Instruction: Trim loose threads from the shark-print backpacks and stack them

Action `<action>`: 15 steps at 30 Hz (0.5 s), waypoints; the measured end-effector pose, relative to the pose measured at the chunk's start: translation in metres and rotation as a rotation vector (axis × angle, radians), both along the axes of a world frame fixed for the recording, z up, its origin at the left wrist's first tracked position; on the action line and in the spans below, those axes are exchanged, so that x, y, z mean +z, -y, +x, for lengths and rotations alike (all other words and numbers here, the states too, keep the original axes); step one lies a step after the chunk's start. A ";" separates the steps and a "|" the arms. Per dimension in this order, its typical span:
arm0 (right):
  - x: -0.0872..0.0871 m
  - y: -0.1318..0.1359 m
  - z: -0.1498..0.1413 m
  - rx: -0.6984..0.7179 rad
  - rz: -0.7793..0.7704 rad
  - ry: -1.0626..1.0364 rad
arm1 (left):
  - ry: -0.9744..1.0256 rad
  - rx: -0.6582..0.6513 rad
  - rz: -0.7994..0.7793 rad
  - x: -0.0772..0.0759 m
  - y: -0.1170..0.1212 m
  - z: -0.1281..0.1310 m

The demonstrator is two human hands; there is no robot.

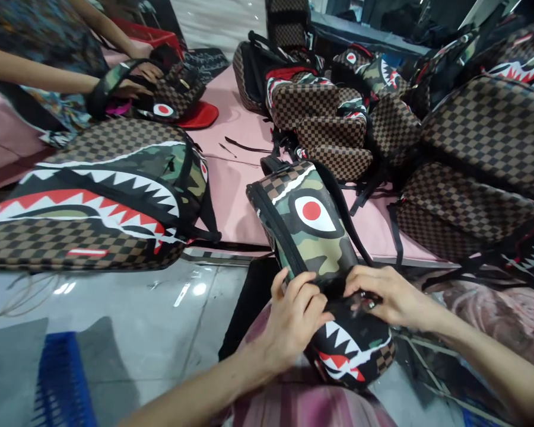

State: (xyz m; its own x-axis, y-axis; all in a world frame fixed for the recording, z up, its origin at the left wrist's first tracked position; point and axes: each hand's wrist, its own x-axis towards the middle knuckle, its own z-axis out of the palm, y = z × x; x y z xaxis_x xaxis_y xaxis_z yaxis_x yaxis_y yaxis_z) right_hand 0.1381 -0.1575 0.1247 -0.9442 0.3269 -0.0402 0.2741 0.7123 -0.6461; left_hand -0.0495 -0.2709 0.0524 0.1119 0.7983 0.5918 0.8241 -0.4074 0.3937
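Observation:
A camouflage and brown-check backpack [323,252] with a printed red eye and shark teeth lies tilted across the pink table's near edge and my lap. My left hand [298,311] rests along its left side, fingers curled over the edge beside the black zip strip. On the other side, my right hand [385,296] pinches the black material at the fold between the eye panel and the teeth panel. A small shiny piece shows by my right fingertips, too small to name. A black strap [345,204] runs down the bag's right side.
A large shark-print backpack [115,184] lies on the left of the pink table [235,107]. Behind it a co-worker's hands [137,83] handle a smaller bag [178,95]. Check bags [311,107] pile up at the back and right. A blue plastic crate [64,379] stands lower left.

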 end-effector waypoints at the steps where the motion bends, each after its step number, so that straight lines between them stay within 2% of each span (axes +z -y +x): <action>1: -0.004 0.005 0.005 0.019 0.063 -0.006 | 0.013 0.037 0.054 -0.007 0.006 0.006; 4: -0.019 0.024 0.018 0.061 0.240 -0.075 | 0.020 0.022 0.173 -0.025 0.018 0.018; 9: -0.045 0.045 0.033 0.054 0.379 -0.245 | -0.034 -0.208 0.235 -0.045 0.026 0.024; 12: -0.054 0.049 0.038 0.011 0.405 -0.275 | -0.098 -0.295 0.237 -0.051 0.028 0.025; 15: -0.057 0.051 0.041 -0.042 0.399 -0.311 | -0.109 -0.290 0.224 -0.048 0.027 0.026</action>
